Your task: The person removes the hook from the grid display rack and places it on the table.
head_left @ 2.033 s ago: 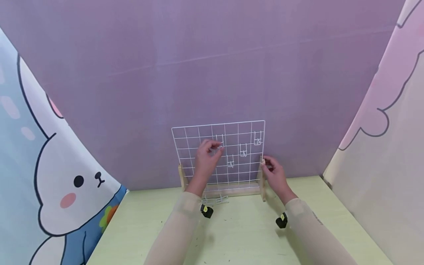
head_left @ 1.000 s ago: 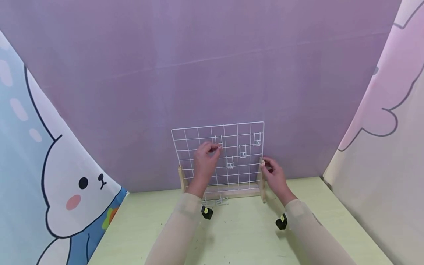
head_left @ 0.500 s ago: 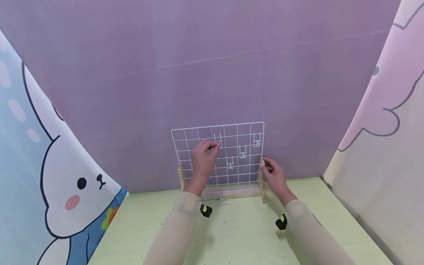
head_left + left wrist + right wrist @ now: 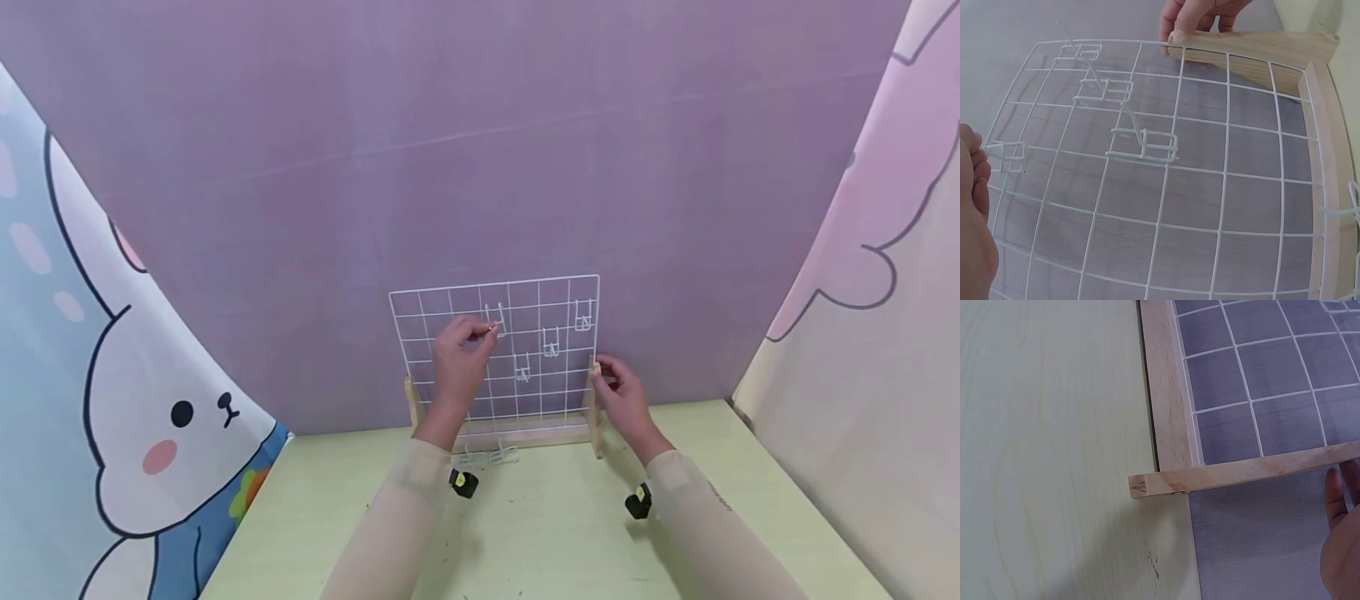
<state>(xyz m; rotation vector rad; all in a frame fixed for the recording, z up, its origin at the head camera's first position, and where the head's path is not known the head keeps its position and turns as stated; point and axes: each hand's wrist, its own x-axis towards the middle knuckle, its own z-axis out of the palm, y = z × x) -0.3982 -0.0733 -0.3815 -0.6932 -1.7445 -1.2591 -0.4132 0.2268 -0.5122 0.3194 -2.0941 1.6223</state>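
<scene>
A white wire grid panel (image 4: 495, 284) stands upright in a wooden stand (image 4: 525, 435). My left hand (image 4: 460, 358) pinches the prong of a white wire hook (image 4: 1023, 150) between thumb and fingers, at the grid's upper middle. That hook's frame overlaps the grid wires in the left wrist view. Three more hooks hang on the grid in a diagonal: an upper right hook (image 4: 582, 322), a middle hook (image 4: 551, 347) and a lower hook (image 4: 522, 372). At the right side, my right hand (image 4: 624, 398) grips the top of the stand's wooden side post (image 4: 1254, 47).
Loose white wire hooks (image 4: 502, 456) lie on the pale wood-grain table (image 4: 547, 533) in front of the stand. A purple backdrop (image 4: 480, 150) rises behind the grid. Printed cloth panels flank it, with a cartoon rabbit (image 4: 150, 417) on the left.
My left hand has shifted slightly left along the grid, still pinching the hook, whose frame now tilts a little. My right hand stays on the side post.
</scene>
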